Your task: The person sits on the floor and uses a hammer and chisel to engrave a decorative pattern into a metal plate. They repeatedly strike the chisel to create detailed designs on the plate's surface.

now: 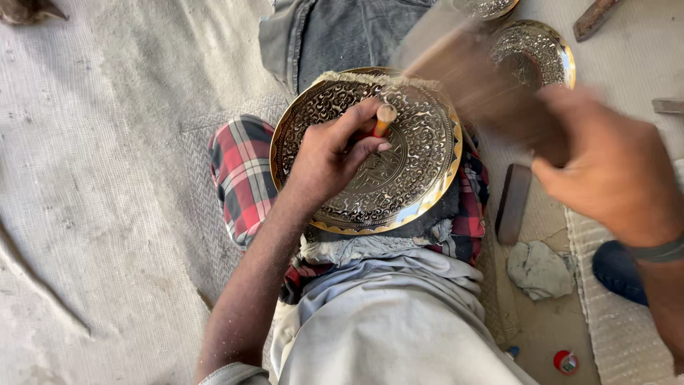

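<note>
The plate (399, 153) is round, of bright brass colour, with a scalloped golden rim and a dense engraved pattern of rings and small curls over its whole face. It lies a little above the centre of the frame, face up and slightly tilted. The punch (384, 118) is a short rod with a pale flat top, standing nearly upright on the plate's upper middle. The hammer (470, 71) is only a brown blur at the upper right, above the plate's edge.
</note>
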